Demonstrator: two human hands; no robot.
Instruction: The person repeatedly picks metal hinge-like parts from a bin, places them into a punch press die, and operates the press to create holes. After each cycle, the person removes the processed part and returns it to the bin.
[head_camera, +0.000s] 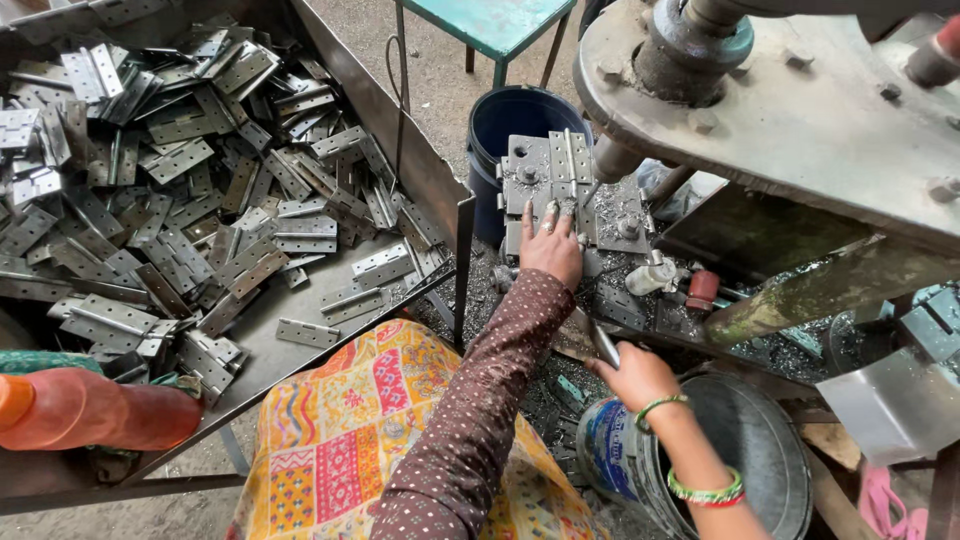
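My left hand (551, 247) presses a hinge (563, 160) flat on the jig (528, 172) under the drill, fingers spread. My right hand (634, 374) grips another hinge (604, 345) over the near bucket (770, 450). Next I judge: drop it, reload.

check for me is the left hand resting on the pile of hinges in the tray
No, the left hand presses a hinge on the drill jig.
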